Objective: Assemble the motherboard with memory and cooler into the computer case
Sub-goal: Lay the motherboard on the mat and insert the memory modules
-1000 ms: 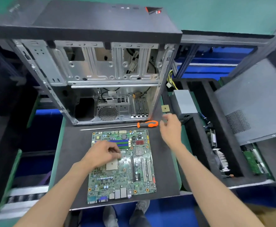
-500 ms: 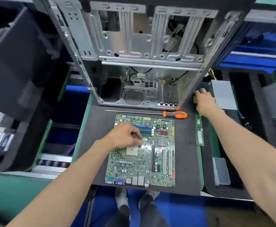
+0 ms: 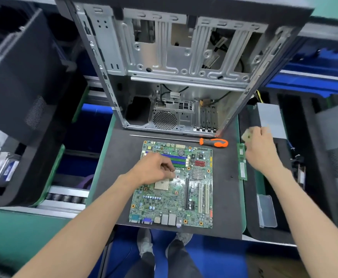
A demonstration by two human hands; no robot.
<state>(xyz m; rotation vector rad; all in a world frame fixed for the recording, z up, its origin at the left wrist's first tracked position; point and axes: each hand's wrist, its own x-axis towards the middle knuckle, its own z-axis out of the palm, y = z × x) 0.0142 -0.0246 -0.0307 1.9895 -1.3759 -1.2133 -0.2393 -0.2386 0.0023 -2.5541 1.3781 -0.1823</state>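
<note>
While the left hand (image 3: 154,169) stays curled on the motherboard (image 3: 174,185), the right hand (image 3: 258,145) has lifted a pinched chip (image 3: 246,135)

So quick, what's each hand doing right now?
Left hand: fingers curled, pinching something small by the motherboard socket; what, cannot be told.
Right hand: holding a small square chip.

The right hand (image 3: 261,149) is motion-blurred, its fingers (image 3: 253,131) half-hiding a small pale chip (image 3: 246,136).

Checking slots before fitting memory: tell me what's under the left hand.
The left hand rests on the motherboard, above the exposed CPU socket. It hides the memory slots' left ends.
</note>
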